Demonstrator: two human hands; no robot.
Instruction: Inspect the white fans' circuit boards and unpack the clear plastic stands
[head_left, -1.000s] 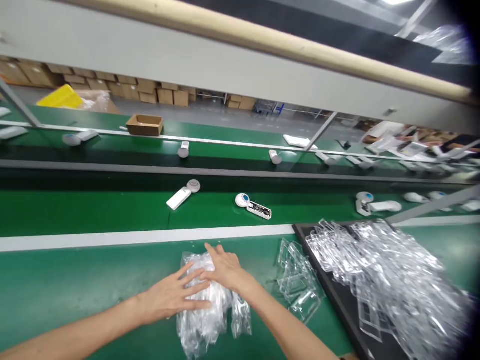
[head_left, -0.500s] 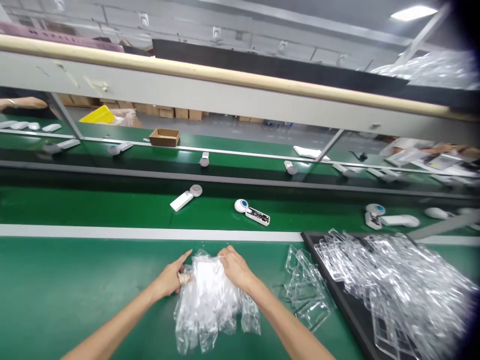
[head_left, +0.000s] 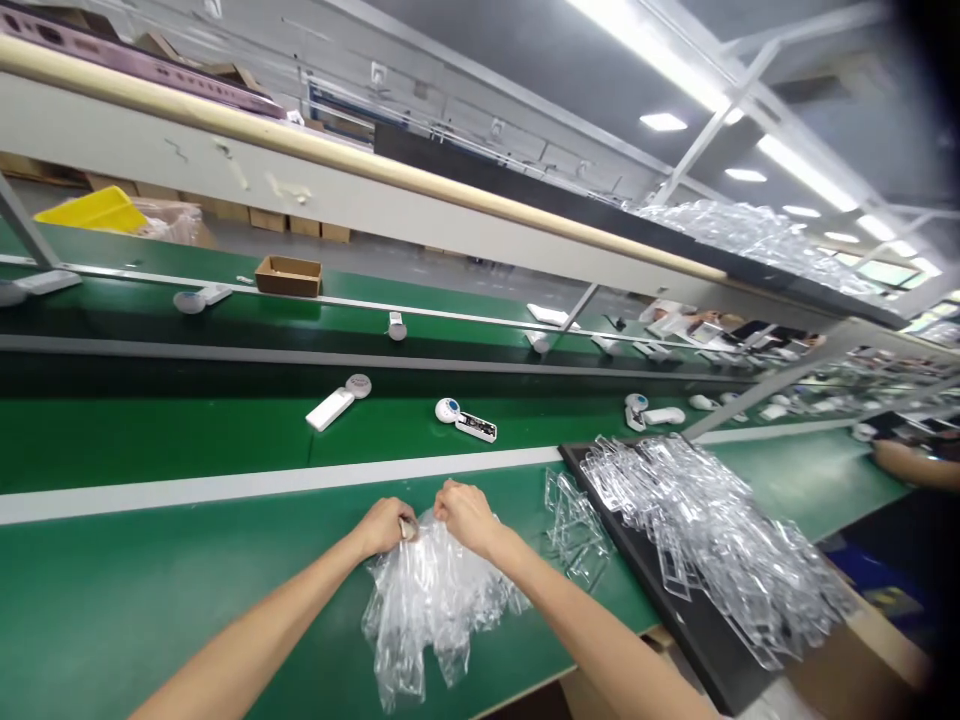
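A bunch of crinkled clear plastic bags (head_left: 431, 600) hangs down over the green worktop between my hands. My left hand (head_left: 387, 526) is closed at the bunch's upper left edge, fingers curled in, with a pale wrap on one finger. At the upper right edge, the fingertips of my right hand (head_left: 466, 515) pinch the plastic. To the right of that hand lie several loose clear plastic frames (head_left: 576, 530). Past the white strip, a white device (head_left: 474, 427) with a round head shows its circuit board. Left of it rests another white device (head_left: 330, 410), face plain.
A black tray (head_left: 667, 610) heaped with clear plastic frames (head_left: 712, 530) stands at the right. Beyond the worktop, the green belt (head_left: 187, 430) carries more white devices. A metal post (head_left: 765, 390) slants up behind the tray. Another person's arm (head_left: 915, 465) is at far right.
The view has swung to the right. My left hand's fingers, stretched out before, are now curled in at the bags' edge. The bags look more gathered at the top.
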